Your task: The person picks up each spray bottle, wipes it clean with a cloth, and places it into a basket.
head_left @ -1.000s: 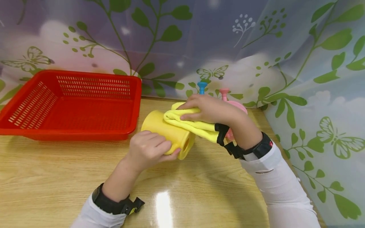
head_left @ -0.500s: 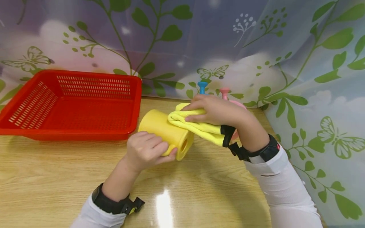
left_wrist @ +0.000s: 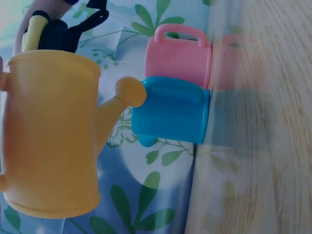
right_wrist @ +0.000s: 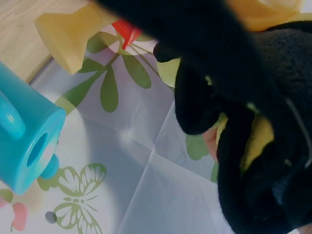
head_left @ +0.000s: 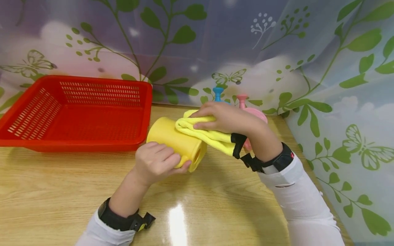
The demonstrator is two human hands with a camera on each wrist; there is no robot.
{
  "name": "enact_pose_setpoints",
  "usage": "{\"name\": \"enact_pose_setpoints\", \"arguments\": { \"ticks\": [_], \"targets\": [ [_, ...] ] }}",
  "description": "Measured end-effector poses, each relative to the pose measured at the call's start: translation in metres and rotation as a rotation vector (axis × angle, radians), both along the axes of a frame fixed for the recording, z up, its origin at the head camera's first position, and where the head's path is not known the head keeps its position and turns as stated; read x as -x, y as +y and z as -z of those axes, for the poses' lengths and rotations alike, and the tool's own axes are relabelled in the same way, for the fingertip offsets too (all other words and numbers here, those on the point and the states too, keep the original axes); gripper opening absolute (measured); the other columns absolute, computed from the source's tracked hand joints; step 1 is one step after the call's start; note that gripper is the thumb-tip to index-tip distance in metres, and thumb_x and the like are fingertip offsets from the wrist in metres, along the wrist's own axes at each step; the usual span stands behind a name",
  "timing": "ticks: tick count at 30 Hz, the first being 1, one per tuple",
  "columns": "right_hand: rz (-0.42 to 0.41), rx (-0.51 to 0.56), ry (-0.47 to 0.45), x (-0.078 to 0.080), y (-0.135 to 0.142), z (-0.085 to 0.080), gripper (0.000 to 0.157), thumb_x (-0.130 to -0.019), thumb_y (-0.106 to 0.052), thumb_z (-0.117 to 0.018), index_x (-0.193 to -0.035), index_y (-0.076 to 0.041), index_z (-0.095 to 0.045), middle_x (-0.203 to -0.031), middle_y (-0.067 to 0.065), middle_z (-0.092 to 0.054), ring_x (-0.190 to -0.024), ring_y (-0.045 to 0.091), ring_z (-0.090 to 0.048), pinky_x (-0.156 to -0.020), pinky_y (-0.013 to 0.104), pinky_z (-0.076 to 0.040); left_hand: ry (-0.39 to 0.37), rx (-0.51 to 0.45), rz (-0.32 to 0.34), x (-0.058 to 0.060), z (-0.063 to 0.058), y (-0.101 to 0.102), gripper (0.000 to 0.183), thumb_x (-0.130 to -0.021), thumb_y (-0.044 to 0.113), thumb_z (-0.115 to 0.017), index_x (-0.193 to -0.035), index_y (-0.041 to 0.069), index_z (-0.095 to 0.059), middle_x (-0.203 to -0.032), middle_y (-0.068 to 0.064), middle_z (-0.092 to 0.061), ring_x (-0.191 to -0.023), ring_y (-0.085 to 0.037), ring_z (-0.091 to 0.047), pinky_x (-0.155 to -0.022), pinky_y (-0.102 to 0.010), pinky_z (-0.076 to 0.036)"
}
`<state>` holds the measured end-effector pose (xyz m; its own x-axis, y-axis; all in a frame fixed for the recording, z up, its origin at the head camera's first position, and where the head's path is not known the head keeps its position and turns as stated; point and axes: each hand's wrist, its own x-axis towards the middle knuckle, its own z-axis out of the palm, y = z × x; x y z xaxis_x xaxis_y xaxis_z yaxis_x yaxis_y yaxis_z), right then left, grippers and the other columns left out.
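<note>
My left hand (head_left: 157,162) grips a yellow toy watering can (head_left: 172,136) by its handle. The can is tilted on its side, with its holed top toward the right. My right hand (head_left: 227,118) holds a folded yellow cloth (head_left: 212,136) with a black edge against the can's upper side, fingers bent over the folds. In the left wrist view the watering can's body (left_wrist: 51,131) and its spout (left_wrist: 112,109) show plainly. The dark edging of the cloth (right_wrist: 263,180) fills much of the right wrist view, and the spout (right_wrist: 68,39) shows beyond it.
A red perforated basket (head_left: 92,145) stands on the wooden table (head_left: 61,191) at the left. Behind my right hand are a blue watering can (left_wrist: 168,109) and a pink one (left_wrist: 178,61), close to the patterned backdrop (head_left: 184,51). The backdrop also runs along the right side.
The cloth and right hand shifted right along the can, then back left. The watering can has drifted slightly left with the left hand. The basket has stayed put.
</note>
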<state>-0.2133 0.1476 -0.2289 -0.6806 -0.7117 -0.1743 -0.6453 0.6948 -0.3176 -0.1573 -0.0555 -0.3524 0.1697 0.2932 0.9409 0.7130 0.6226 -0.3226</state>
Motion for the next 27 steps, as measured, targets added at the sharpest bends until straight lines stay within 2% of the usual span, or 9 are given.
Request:
{"name": "enact_pose_setpoints", "arguments": {
  "ticks": [6, 15, 22, 27],
  "targets": [
    [-0.006, 0.017, -0.007, 0.009, -0.008, 0.005, 0.043, -0.096, -0.035, -0.058, -0.133, -0.012, -0.059, -0.132, 0.009, -0.058, -0.124, 0.026, -0.053, -0.104, 0.042, -0.041, 0.015, -0.007, 0.01, -0.001, -0.002, 0.0, 0.042, -0.087, 0.029, -0.059, -0.055, 0.015, -0.036, -0.045, 0.006, -0.031, -0.037, -0.008, -0.025, -0.039, -0.02, -0.016],
    [0.037, 0.044, -0.092, 0.02, -0.025, 0.01, 0.043, -0.097, -0.038, -0.056, -0.134, -0.016, -0.057, -0.138, 0.006, -0.055, -0.131, 0.023, -0.048, -0.108, 0.04, -0.039, 0.03, -0.021, 0.029, -0.003, -0.005, 0.002, 0.044, -0.089, 0.029, -0.058, -0.054, 0.015, -0.036, -0.045, 0.006, -0.031, -0.037, -0.008, -0.024, -0.039, -0.019, -0.015],
    [0.054, 0.04, -0.077, 0.027, -0.034, 0.015, 0.044, -0.097, -0.039, -0.056, -0.135, -0.017, -0.057, -0.137, 0.005, -0.056, -0.129, 0.022, -0.049, -0.106, 0.038, -0.04, 0.029, -0.022, 0.036, -0.004, -0.006, 0.003, 0.044, -0.09, 0.03, -0.058, -0.054, 0.015, -0.036, -0.045, 0.006, -0.032, -0.037, -0.008, -0.025, -0.039, -0.019, -0.016],
    [0.051, 0.067, -0.102, 0.031, -0.042, 0.02, 0.043, -0.097, -0.037, -0.056, -0.135, -0.016, -0.057, -0.137, 0.005, -0.056, -0.129, 0.021, -0.049, -0.106, 0.037, -0.04, 0.038, -0.024, 0.049, -0.004, -0.005, 0.004, 0.043, -0.09, 0.03, -0.059, -0.055, 0.015, -0.038, -0.045, 0.006, -0.033, -0.037, -0.008, -0.026, -0.039, -0.019, -0.016]
  ]
}}
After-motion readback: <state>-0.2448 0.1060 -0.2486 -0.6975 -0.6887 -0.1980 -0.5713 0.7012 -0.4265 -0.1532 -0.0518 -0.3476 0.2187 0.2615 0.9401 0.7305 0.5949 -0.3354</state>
